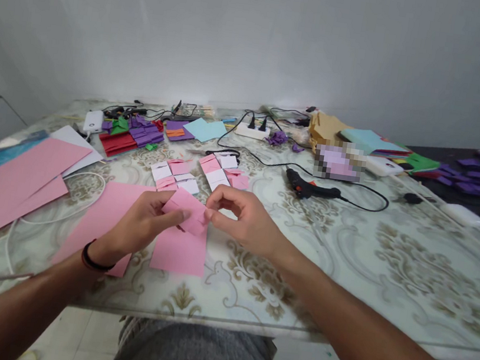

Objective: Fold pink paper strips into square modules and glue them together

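Between my two hands is a small piece of pink paper (187, 209), held just above the table. My left hand (145, 217) grips its left side, thumb on top and fingers underneath. At its right edge, my right hand (239, 215) pinches the paper between thumb and fingertips. Below lies a pink paper strip (178, 255), and a larger pink sheet (101, 214) extends beneath my left hand and wrist. Just beyond my hands sit folded pink and white paper pieces (176, 175) and a second such group (218, 171).
A black glue gun (310, 186) lies on the right with its cable looping around. Pink sheets (21, 179) are stacked at the left. Purple and red folded papers (117, 143), a white power strip (253, 131) and blue sheets (374, 142) line the back.
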`<state>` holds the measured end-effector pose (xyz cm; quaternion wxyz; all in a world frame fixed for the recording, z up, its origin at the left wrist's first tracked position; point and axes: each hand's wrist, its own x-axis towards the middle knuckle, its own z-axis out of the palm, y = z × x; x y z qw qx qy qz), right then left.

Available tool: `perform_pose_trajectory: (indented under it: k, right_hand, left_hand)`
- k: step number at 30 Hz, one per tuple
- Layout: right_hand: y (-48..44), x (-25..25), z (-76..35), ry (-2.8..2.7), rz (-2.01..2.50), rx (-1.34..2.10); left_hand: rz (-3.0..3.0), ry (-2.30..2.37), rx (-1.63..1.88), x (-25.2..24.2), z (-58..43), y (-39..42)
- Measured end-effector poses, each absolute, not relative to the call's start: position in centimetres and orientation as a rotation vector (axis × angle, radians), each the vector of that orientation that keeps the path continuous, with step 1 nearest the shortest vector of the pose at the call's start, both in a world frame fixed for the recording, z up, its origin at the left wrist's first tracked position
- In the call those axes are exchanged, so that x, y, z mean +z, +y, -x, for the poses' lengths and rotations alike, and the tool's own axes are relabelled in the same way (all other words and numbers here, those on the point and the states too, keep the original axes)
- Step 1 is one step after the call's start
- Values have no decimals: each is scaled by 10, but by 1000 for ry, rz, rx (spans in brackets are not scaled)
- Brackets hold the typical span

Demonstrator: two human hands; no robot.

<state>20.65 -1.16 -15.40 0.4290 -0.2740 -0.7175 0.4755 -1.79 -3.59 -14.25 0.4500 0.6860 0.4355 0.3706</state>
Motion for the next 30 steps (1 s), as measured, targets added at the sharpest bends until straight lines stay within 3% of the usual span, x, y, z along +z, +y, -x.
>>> perform_pose_trajectory:
  k: [10, 16, 21, 26, 30]
  right_hand:
    - [-13, -150, -207, -1749, 744, 1141]
    - [-15, -153, -204, -1747, 747, 1243]
    - [-16, -155, -203, -1793, 783, 1237]
    - [-14, -156, -203, -1762, 856, 1144]
    - [-14, -157, -203, -1655, 845, 1121]
  left_hand:
    - [-1672, 978, 1101, -150, 16, -31]
    - [-2103, 894, 1293, -154, 19, -28]
    - [-2150, 846, 1241, -157, 18, -31]
    - [-1787, 662, 1073, -154, 18, -36]
    - [-1702, 788, 1064, -151, 19, -36]
